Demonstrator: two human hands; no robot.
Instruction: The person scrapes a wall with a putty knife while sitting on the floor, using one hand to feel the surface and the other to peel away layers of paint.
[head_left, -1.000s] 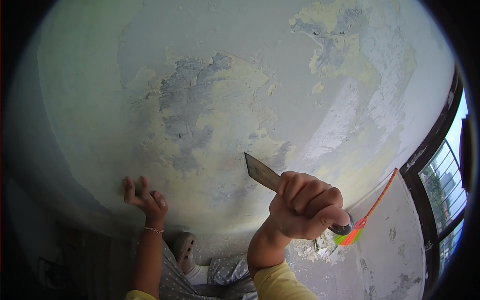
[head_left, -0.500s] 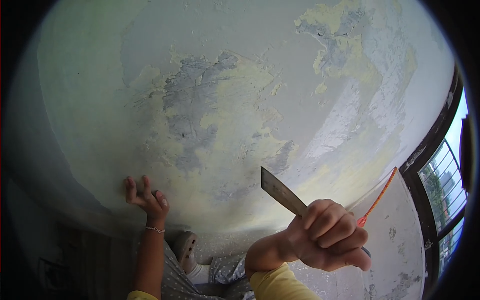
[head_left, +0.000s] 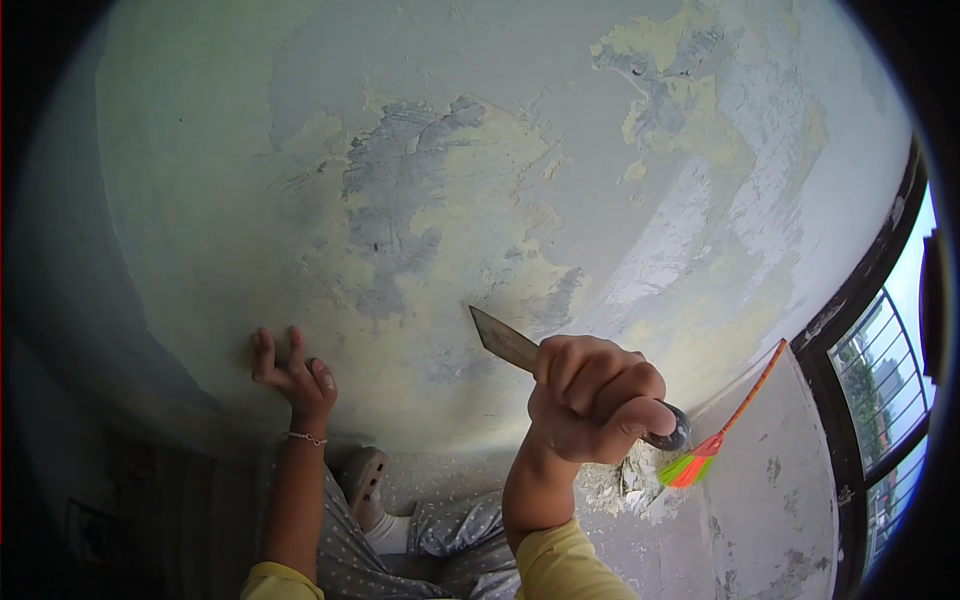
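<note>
My right hand (head_left: 598,398) is closed in a fist around a scraper. The scraper's metal blade (head_left: 503,338) points up and left over the patchy wall (head_left: 480,230), and the dark rounded end of its handle (head_left: 678,428) sticks out past my thumb. Bits of yellowish and grey coating show where the wall's paint has come off in the middle. Low on the wall at the left, my left hand (head_left: 295,378) has its fingers apart and curved, fingertips right at the surface. A thin bracelet (head_left: 307,438) circles that wrist.
An orange-handled broom (head_left: 690,466) with green and orange bristles leans at the right, beside a pile of scraped flakes (head_left: 632,482) on the speckled floor. A dark-framed barred window (head_left: 885,375) stands at the far right. My shoe (head_left: 362,482) is below the wall.
My right hand with the scraper has moved up and left, nearer the wall's middle, uncovering the broom's bristles and the flakes. My left hand stays at the wall, slightly higher in view.
</note>
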